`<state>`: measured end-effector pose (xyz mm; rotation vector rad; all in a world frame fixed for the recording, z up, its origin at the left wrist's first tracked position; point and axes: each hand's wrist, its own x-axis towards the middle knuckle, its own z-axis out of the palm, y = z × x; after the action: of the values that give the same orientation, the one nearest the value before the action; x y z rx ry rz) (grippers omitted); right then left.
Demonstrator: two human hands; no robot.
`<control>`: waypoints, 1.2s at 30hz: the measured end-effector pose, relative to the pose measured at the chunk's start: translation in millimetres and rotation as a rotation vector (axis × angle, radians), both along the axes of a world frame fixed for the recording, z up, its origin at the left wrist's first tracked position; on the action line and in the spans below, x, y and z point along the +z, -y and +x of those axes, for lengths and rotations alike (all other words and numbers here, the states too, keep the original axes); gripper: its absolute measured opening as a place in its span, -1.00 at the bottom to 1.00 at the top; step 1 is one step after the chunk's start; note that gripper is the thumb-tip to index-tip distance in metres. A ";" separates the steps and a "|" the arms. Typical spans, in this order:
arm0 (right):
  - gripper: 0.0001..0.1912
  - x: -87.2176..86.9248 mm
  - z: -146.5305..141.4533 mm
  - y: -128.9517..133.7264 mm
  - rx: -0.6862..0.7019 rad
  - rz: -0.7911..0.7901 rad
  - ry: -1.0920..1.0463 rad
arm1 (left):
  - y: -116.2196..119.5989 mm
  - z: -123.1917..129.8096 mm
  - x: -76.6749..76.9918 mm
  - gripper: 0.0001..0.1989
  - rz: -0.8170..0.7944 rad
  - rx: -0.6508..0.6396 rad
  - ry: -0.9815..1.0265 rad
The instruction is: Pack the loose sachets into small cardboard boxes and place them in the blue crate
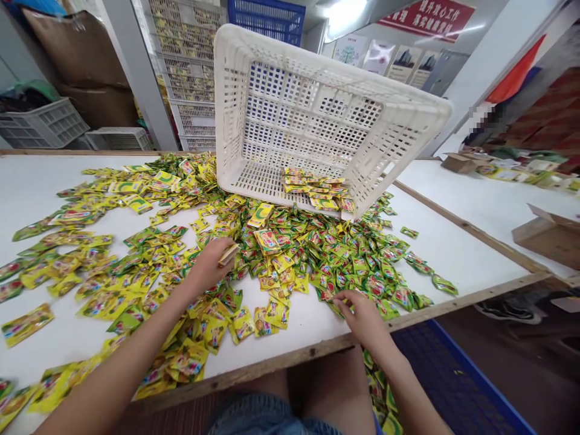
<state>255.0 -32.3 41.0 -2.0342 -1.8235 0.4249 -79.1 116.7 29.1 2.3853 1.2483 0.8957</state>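
Observation:
Many small yellow and green packets (362, 260) lie spread over the white table. My left hand (212, 263), left of centre, is closed around a thin stack of small cards or flat packs, seen edge-on. Lower right, my right hand (357, 308) has its thumb and forefinger together at the edge of the green packets; whatever is between them is too small to make out. Beyond both hands, a white plastic basket (231, 121) rests tilted with its opening facing me. Inside it lie flat yellow packs (324, 202). Two more such packs (267, 241) rest on the heap between my hands and the basket.
A wooden edge strip (312, 351) borders the table in front of me. Below it at the right is a blue crate (435, 362). Stacked crates (190, 78) stand behind the table. An open cardboard box (548, 235) sits on the surface at the far right.

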 end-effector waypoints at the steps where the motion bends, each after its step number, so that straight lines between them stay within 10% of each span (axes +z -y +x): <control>1: -0.80 -3.9 5.6 -3.5 -0.045 0.012 0.053 | 9.6 -2.4 1.8 -0.73 -0.071 0.054 0.110; 9: -0.49 -33.0 -0.5 -32.8 -0.226 0.101 0.238 | 77.1 8.7 1.6 -0.73 -0.505 0.192 0.616; 18: -0.73 -20.5 7.5 -11.6 -0.242 -0.033 0.204 | 98.3 5.8 -3.2 -0.69 -0.652 0.199 0.593; 28: -0.61 -36.0 -62.9 -5.5 -0.167 -0.078 -0.820 | 87.8 58.5 -7.9 -0.73 -0.979 -0.170 0.455; 36: -0.74 -45.3 -37.4 3.5 -0.186 -0.024 -0.509 | 96.0 78.5 -13.2 -0.53 -1.074 -0.184 0.354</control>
<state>217.6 -35.8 -4.4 -1.8663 -1.3194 0.8229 -0.6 20.7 15.9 1.3790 0.9681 0.3800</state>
